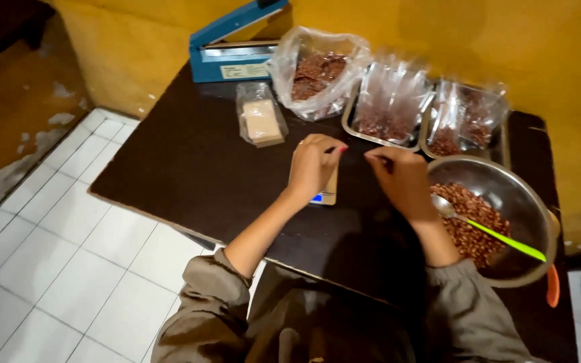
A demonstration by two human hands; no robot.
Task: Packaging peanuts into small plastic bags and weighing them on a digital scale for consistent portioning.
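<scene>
Over the small digital scale (pixel 327 191) at the middle of the dark table (pixel 189 168), my 2 hands meet, fingertips drawn toward each other. My left hand (pixel 314 165) is curled with its fingers pinched together above the scale, hiding most of it; only the near edge with a blue-lit display shows. My right hand (pixel 401 178) is just beside it, fingers also bent inward and pinched. Whatever sits between the fingertips is too small or too clear to make out, so I cannot tell what either hand has hold of.

Just right of my right wrist stands a steel bowl (pixel 519 188) partly filled with reddish-brown peanuts (pixel 472 228), with a spoon (pixel 485 232) with a green handle lying in them. Behind the hands are 2 metal trays (pixel 425 131) holding clear bags with nuts inside. Left of those sits a larger open plastic bag of nuts (pixel 317 74), and near it a small clear packet (pixel 261 119) with a pale block inside. A blue heat sealer (pixel 233 47) stands at the far edge against the yellow wall (pixel 479 40). White floor tiles (pixel 68 255) lie to the left.
</scene>
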